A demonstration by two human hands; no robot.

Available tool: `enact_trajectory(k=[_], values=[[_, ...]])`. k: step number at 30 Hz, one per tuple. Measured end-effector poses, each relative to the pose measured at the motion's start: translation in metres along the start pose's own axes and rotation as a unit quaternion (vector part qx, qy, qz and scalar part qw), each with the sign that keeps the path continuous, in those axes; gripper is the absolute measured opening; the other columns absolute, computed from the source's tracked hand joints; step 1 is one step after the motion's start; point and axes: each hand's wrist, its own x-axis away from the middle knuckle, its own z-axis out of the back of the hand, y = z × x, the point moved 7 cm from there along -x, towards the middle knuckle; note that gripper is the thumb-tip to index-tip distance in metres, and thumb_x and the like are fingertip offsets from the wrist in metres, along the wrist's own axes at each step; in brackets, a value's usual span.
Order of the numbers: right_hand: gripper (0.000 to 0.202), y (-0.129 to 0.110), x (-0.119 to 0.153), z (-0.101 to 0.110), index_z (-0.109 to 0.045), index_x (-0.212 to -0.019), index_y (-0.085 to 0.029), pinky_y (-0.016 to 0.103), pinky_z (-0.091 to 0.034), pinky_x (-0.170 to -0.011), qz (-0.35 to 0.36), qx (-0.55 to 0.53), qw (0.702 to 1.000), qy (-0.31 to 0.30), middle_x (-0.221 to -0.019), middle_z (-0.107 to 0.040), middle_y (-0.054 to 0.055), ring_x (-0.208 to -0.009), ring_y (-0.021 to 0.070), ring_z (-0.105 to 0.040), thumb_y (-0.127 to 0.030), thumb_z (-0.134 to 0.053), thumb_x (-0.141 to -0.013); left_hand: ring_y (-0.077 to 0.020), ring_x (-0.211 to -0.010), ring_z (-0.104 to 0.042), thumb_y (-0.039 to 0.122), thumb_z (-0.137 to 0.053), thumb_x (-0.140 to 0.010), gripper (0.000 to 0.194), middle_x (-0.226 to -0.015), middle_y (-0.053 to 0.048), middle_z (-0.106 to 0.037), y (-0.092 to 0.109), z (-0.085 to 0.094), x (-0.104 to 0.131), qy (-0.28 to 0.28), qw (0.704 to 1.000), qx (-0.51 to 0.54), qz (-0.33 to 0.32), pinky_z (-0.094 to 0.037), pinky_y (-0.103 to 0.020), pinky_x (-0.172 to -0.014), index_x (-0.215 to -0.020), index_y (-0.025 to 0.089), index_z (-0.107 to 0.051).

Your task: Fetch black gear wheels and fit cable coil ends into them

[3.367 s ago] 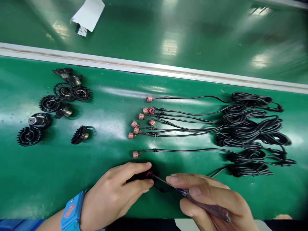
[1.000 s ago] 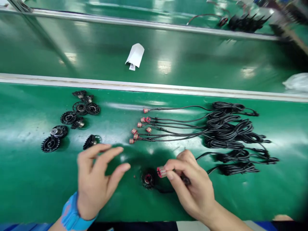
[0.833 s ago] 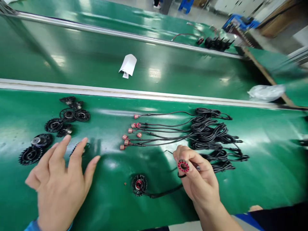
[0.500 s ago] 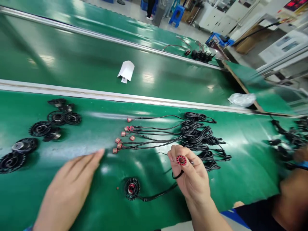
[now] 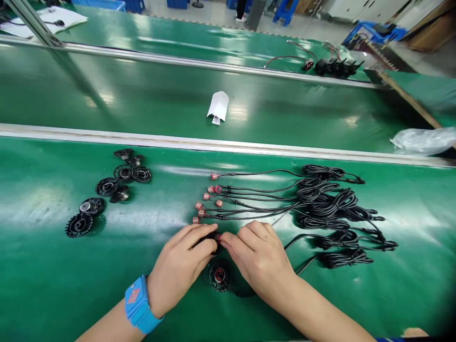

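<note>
Both hands meet over the green mat, fingertips nearly touching. My left hand [image 5: 185, 259], with a blue wristband, is closed on a black toothed wheel [image 5: 213, 241], mostly covered by the fingers. My right hand [image 5: 260, 256] pinches the red-wound core [image 5: 220, 238] against the wheel's side. Just below them lies another black wheel [image 5: 219, 275] with a red core inside. Above the hands, several copper-and-red cores [image 5: 201, 212] lie on the mat, with black cables running right to coiled bundles [image 5: 326, 202].
More black wheels [image 5: 107, 186] lie in a loose group on the left. A white rail [image 5: 160, 141] crosses behind the mat. Beyond it are a white paper piece [image 5: 218, 106] and a clear plastic bag [image 5: 423, 141]. A blue stool stands on the floor behind.
My left hand has moved right and closed on a black wheel. My right hand has brought the red core over to it. The view has shifted left, and the neighbouring person's arm has left it.
</note>
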Motion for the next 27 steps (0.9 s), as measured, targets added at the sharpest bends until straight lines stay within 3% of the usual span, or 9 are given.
enact_trajectory(k=[6,10,13,19,22,24,27], values=[[0.017,-0.001,0.007,-0.001,-0.071,-0.105,-0.014,0.035,-0.026,-0.067,0.02,-0.023,1.0,-0.001,-0.071,-0.053,0.002,-0.075,0.0187,-0.039,-0.013,-0.055,-0.099,-0.0183,-0.123,-0.063,0.017,-0.072,-0.088,0.022,-0.127,-0.001,-0.068,-0.019,-0.009,0.004,-0.046,0.985,0.128,0.105,-0.056,-0.033,-0.099,-0.095,0.025,-0.053],[0.023,-0.004,0.008,0.002,-0.072,-0.111,-0.011,0.036,-0.027,-0.068,0.037,-0.018,0.999,0.005,-0.071,-0.053,0.003,-0.076,0.0195,-0.039,-0.01,-0.052,-0.099,-0.0168,-0.111,-0.067,0.016,-0.074,-0.086,0.045,-0.126,0.001,-0.067,-0.029,-0.011,0.007,-0.053,0.971,0.175,0.152,-0.058,-0.034,-0.096,-0.12,0.031,-0.049],[0.025,-0.006,0.006,0.004,-0.073,-0.111,-0.011,0.036,-0.028,-0.068,0.04,-0.008,0.999,0.001,-0.07,-0.053,0.003,-0.075,0.02,-0.039,-0.011,-0.05,-0.1,-0.016,-0.1,-0.067,0.015,-0.071,-0.087,0.058,-0.124,0.002,-0.066,-0.029,-0.014,0.007,-0.082,0.971,0.168,0.151,-0.06,-0.033,-0.087,-0.135,0.034,-0.045],[0.028,-0.02,-0.001,0.009,-0.074,-0.107,-0.006,0.038,-0.034,-0.076,0.095,0.048,0.994,-0.004,-0.072,-0.057,0.005,-0.077,0.0211,-0.043,-0.007,-0.048,-0.097,-0.0173,-0.131,-0.054,0.008,-0.055,-0.092,0.06,-0.143,-0.003,-0.057,-0.02,-0.016,0.001,-0.123,0.97,0.181,0.101,-0.051,-0.037,-0.108,-0.144,0.03,-0.036],[0.027,-0.024,-0.003,0.01,-0.074,-0.106,-0.004,0.039,-0.034,-0.078,0.107,0.064,0.992,-0.014,-0.074,-0.059,0.007,-0.08,0.0223,-0.045,-0.008,-0.049,-0.097,-0.0175,-0.135,-0.051,0.005,-0.054,-0.09,0.061,-0.145,-0.003,-0.056,-0.017,-0.018,0.001,-0.138,0.969,0.183,0.091,-0.049,-0.038,-0.111,-0.143,0.029,-0.035],[0.028,-0.02,-0.003,0.009,-0.074,-0.107,-0.006,0.038,-0.032,-0.074,0.085,0.036,0.995,-0.026,-0.073,-0.057,0.006,-0.076,0.0214,-0.043,-0.008,-0.047,-0.098,-0.0185,-0.128,-0.056,0.006,-0.059,-0.089,0.06,-0.146,-0.003,-0.055,-0.017,-0.018,0.001,-0.125,0.972,0.177,0.095,-0.054,-0.037,-0.103,-0.14,0.029,-0.037],[0.029,-0.012,-0.003,0.007,-0.073,-0.108,-0.01,0.036,-0.028,-0.068,0.045,-0.019,0.998,-0.044,-0.073,-0.055,0.004,-0.072,0.0197,-0.04,-0.008,-0.045,-0.1,-0.0154,-0.101,-0.064,0.01,-0.069,-0.086,0.054,-0.139,-0.004,-0.058,-0.019,-0.016,0.001,-0.078,0.976,0.176,0.106,-0.059,-0.03,-0.083,-0.13,0.029,-0.043]])
